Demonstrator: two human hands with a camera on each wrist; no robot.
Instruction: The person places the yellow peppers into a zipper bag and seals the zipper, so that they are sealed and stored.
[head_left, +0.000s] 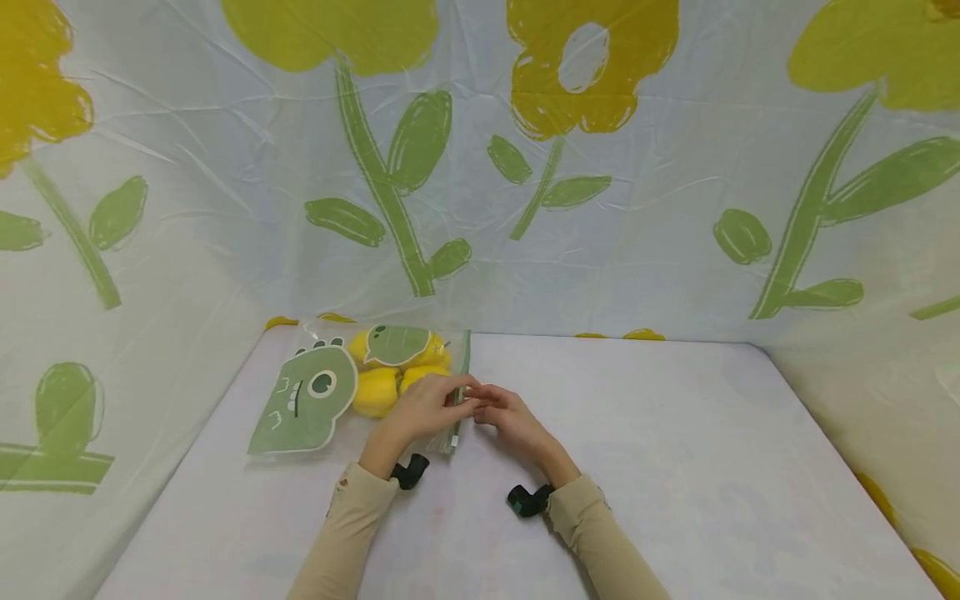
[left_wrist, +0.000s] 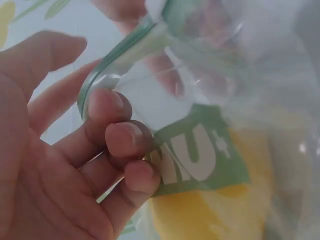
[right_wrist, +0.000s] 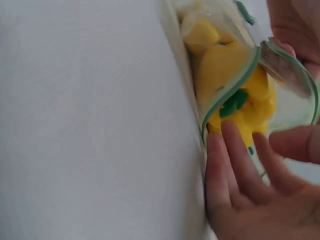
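A clear zip bag (head_left: 303, 408) with a green dinosaur print lies on the table, its mouth to the right and parted. Several yellow bell peppers (head_left: 377, 392) are inside; one yellow pepper (right_wrist: 260, 97) with a green stem faces the opening. My left hand (head_left: 429, 407) is at the mouth, its fingers (left_wrist: 120, 142) curled at the bag's edge and the thumb held apart. Facing it, my right hand (head_left: 517, 423) has its fingers (right_wrist: 242, 160) mostly straight at the lower lip of the mouth. It holds no pepper.
The white table (head_left: 675, 450) stretches to the right of the bag. Behind it hangs a flower-printed cloth (head_left: 585, 275), which also covers both sides. A black wrist-worn piece (head_left: 529, 501) sits at my right wrist, and another black piece (head_left: 411, 472) at my left.
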